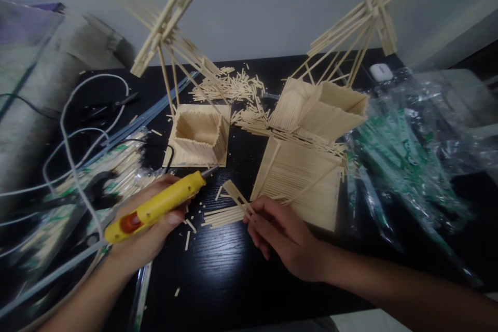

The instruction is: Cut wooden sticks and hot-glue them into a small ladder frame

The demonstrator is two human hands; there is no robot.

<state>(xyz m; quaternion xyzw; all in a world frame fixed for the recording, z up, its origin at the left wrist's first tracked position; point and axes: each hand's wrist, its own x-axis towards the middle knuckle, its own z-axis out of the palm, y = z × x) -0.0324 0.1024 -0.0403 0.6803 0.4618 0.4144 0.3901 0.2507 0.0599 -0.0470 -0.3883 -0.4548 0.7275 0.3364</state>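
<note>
The left hand is closed tight around a yellow glue gun. The gun lies slanted across the palm, and its metal tip sticks out past the fingers and points up and to the right, toward a small open box made of sticks. The orange trigger shows just below the thumb.

The right hand rests low on the black table. Its fingers are bent, and the fingertips touch the right end of a little row of loose sticks that lies flat on the table. It is not clear if the fingers pinch the sticks or only press on them. The row sits between the two hands, just right of the gun's tip and a bit lower.

Just above the right hand lies a flat panel of sticks — its near corner is almost at the knuckles. Behind the panel stands a bigger stick box, tipped on its side. A heap of short cut sticks is spread at the back of the table.

White cables loop on the left. Clear bags with green print lie on the right — they are well apart from the hands.
</note>
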